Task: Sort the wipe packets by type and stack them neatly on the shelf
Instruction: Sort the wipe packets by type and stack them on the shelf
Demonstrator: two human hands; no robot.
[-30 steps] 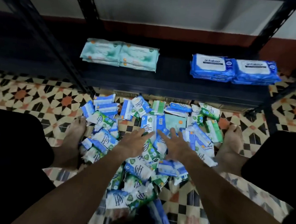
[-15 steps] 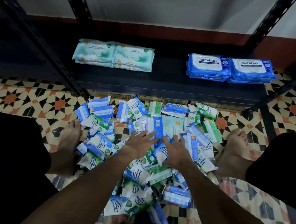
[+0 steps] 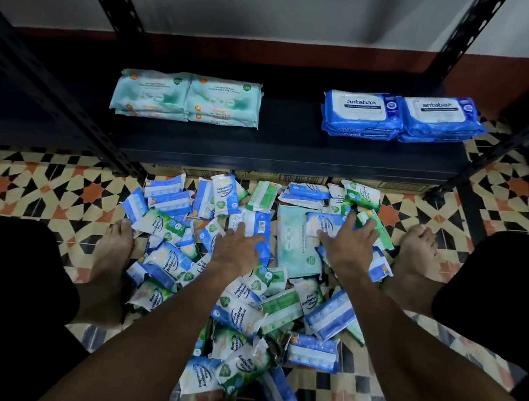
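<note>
A heap of small blue and green wipe packets lies on the tiled floor between my feet. A large pale teal pack lies uncovered in the middle of it. My left hand rests flat, fingers spread, on a blue packet just left of the teal pack. My right hand lies flat on small packets at the teal pack's right edge. On the dark shelf sit two stacks of teal packs on the left and two stacks of blue antabax packs on the right.
Black shelf uprights slant down at the left and right. My bare feet flank the heap on the patterned tile floor. Cardboard boxes show under the shelf's edge.
Both hands have spread apart across the heap, the right one moving right, and the large teal pack now lies exposed between them.
</note>
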